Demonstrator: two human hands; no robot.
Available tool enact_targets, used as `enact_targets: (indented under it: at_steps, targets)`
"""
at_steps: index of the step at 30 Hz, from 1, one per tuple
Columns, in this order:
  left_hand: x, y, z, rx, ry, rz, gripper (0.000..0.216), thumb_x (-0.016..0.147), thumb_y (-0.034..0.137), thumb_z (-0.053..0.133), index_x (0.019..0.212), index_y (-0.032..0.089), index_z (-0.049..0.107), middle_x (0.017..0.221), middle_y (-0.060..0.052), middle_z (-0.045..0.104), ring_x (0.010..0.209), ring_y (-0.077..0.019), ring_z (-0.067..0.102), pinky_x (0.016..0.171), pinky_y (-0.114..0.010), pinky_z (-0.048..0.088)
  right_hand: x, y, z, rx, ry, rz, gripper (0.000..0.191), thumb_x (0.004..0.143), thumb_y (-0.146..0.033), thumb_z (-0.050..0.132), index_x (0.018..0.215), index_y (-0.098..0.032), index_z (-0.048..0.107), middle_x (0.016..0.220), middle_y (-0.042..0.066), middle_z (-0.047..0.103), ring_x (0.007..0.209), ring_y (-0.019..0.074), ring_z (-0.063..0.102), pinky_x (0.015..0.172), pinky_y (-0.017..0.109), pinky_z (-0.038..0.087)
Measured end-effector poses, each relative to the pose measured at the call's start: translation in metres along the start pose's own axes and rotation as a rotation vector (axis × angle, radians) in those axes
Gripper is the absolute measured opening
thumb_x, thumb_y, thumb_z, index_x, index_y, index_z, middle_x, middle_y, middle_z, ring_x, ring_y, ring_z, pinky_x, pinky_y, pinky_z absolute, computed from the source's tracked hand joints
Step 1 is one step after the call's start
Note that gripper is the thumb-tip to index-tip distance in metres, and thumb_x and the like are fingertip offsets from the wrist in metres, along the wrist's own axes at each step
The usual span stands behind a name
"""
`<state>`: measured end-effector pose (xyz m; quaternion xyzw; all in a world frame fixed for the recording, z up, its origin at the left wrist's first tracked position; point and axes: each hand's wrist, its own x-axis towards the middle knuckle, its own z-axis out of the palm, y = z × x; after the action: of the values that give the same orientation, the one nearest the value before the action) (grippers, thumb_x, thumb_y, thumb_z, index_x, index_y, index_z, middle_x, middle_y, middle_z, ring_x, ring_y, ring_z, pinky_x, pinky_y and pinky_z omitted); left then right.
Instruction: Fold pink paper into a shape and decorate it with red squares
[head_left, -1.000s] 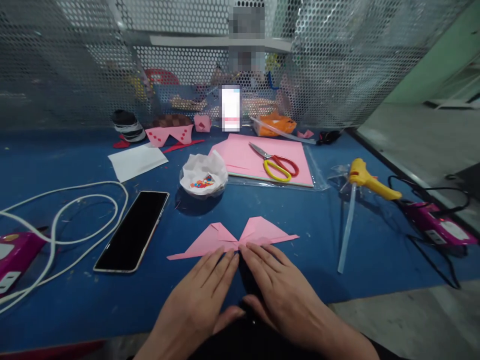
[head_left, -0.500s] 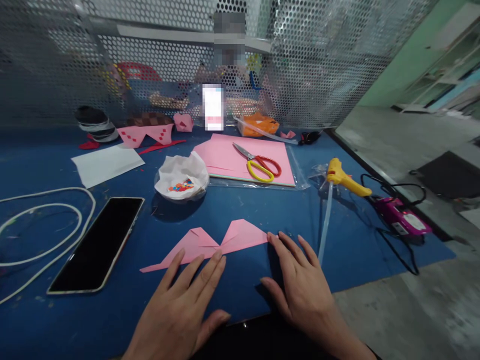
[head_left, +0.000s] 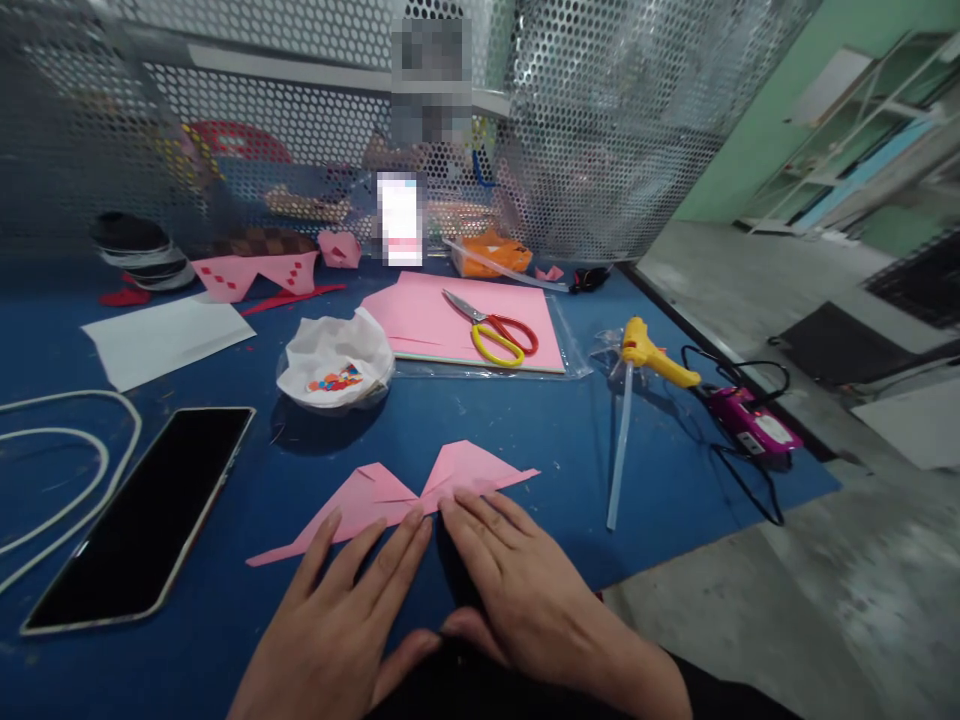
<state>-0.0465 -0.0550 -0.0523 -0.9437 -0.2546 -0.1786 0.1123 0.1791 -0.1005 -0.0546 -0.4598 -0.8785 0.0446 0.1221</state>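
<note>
A folded pink paper shape [head_left: 360, 505] with two peaks and a narrow tip at each end lies flat on the blue table. My left hand [head_left: 341, 610] is open, its fingertips resting along the lower edge of the paper's left half. At the middle and right half, the fingertips of my right hand [head_left: 517, 580] lie on the paper's lower edge, fingers stretched out close together. Both thumbs are near each other at the table's front edge. The part of the paper under my fingertips is hidden.
Behind the paper stand a bowl [head_left: 337, 365] with small coloured bits and scissors [head_left: 491, 330] on pink sheets [head_left: 420, 300]. A phone [head_left: 150, 520] and white cable [head_left: 124, 470] lie left. On the right are a yellow glue gun [head_left: 652, 355] and a purple power strip [head_left: 757, 425].
My right hand has slid left from the paper's right tip to near its middle. My left hand stays on the left half. The whole view has shifted slightly.
</note>
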Motion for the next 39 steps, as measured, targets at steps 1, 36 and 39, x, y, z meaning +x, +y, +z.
enact_targets:
  at_steps: [1,36,39]
  targets:
    - [-0.001,-0.002,0.001,0.008,-0.005,0.011,0.05,0.093,0.049,0.054,0.13,0.017,0.064,0.132,-0.005,0.067,0.103,-0.024,0.064,0.123,-0.043,0.007,-0.002,0.001,0.0,-0.018,0.014,0.047,0.074,0.099,-0.055,0.039,0.147,0.002,0.036,0.151,0.019,0.045,0.141,0.0284,0.04,0.117,0.043,0.035]
    - [-0.032,0.007,-0.023,0.015,-0.049,-0.337,0.052,0.096,0.047,0.05,0.134,0.013,0.059,0.131,-0.005,0.068,0.111,-0.0279,0.06,0.122,-0.051,0.011,0.003,-0.005,0.001,0.029,-0.013,-0.017,0.077,0.093,-0.046,0.055,0.149,0.001,0.032,0.152,0.02,0.043,0.142,0.0279,0.039,0.113,0.046,0.042]
    - [-0.058,-0.001,-0.035,0.145,-0.104,-0.38,0.06,0.095,0.044,0.051,0.145,0.012,0.047,0.128,-0.008,0.069,0.115,-0.0331,0.058,0.119,-0.057,0.014,0.003,-0.006,-0.001,0.072,-0.017,-0.002,0.077,0.093,-0.045,0.055,0.15,0.0,0.031,0.153,0.02,0.042,0.144,0.0283,0.037,0.114,0.047,0.04]
